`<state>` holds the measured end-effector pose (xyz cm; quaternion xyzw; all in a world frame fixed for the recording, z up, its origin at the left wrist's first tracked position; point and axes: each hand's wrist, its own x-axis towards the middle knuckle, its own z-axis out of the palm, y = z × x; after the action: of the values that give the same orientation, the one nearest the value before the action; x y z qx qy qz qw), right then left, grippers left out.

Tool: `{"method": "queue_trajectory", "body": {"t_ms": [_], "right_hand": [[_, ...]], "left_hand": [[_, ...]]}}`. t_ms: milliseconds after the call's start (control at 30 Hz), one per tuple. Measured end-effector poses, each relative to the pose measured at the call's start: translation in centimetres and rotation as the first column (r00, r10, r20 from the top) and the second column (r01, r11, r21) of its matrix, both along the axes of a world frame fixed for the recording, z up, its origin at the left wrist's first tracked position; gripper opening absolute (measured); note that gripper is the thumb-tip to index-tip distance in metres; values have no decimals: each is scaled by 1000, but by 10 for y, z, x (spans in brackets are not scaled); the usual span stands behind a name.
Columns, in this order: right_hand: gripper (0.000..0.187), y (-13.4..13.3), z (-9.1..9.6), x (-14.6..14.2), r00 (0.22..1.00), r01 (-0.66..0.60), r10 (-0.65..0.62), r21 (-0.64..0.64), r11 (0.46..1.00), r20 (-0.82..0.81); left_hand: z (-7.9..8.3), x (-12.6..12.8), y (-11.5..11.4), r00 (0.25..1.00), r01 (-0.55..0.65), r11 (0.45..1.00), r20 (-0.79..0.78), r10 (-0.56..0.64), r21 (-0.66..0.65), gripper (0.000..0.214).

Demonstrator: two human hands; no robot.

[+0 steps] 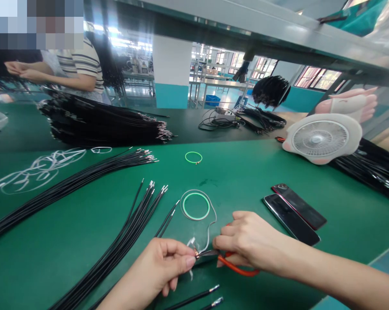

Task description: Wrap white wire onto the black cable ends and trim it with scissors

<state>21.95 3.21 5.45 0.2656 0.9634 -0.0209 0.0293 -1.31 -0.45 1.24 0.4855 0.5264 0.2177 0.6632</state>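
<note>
My left hand (164, 265) is closed in a pinch on the end of a thin wire (194, 254) low in the middle of the green table. My right hand (246, 243) is closed round orange-handled scissors (236, 268), whose blades meet the wire end at my left fingertips. A pale wire loop with a green ring (196, 206) inside it lies just beyond both hands. A bundle of black wires with metal tips (130, 228) runs diagonally to the left of my left hand. Two loose black wires (201, 297) lie below my hands.
Two dark phones (293, 213) lie to the right. A white fan (322, 138) stands at the far right. A small green ring (193, 157) lies mid-table. More black wire bundles (100, 122) are piled behind. A person in a striped shirt (80, 64) works at far left.
</note>
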Motion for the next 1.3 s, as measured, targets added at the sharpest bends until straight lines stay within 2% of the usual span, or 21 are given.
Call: {"method": "queue_trajectory", "body": {"t_ms": [100,200,300,433,500,567,633,700,733,833,933,1033,1200,1300], "right_hand": [[25,2,1,0,999,35,-36,-49,998,-23],[22,0,1,6,987,154,-158,-95,983,-30],[14,-8,-6,19,958,286,-286,-25,958,23],[37,-21,-23,37,898,419,-427,88,904,110],[41,-25,-27,40,877,459,-466,83,885,115],[33,-27,-24,36,876,480,-482,40,876,31],[23,-27,-14,25,871,469,-470,-43,882,-146],[23,-27,-1,11,842,387,-425,-175,905,-332],[24,-26,5,4,838,336,-408,-246,909,-362],[30,-22,16,-14,880,247,-373,-388,888,-294],[30,-15,15,-22,934,158,-289,-483,861,-210],[25,-12,11,-24,952,102,-235,-519,849,-197],[13,-12,11,-16,966,55,-158,-438,897,-203],[16,-5,18,-9,973,21,-120,-440,898,-199]], "left_hand": [[0,1,0,1000,2,1000,25,-2,-12,33],[2,3,0,998,-23,999,62,25,-36,32],[5,4,-1,994,-46,997,97,52,-65,33],[9,5,-3,993,-39,997,105,46,-68,32],[9,6,-4,994,-42,998,101,47,-51,32],[9,7,-4,994,-46,999,96,48,-26,31],[8,7,-4,995,-46,999,90,45,7,30],[6,8,-4,996,-44,998,84,41,35,29],[6,8,-4,996,-41,998,83,38,46,29],[5,9,-5,996,-37,998,77,33,57,30],[5,8,-5,997,-31,997,69,26,64,31],[6,8,-5,997,-37,997,75,32,66,31],[3,9,-3,990,-97,995,104,94,22,36],[0,9,-3,986,-115,993,122,115,-12,36]]}}
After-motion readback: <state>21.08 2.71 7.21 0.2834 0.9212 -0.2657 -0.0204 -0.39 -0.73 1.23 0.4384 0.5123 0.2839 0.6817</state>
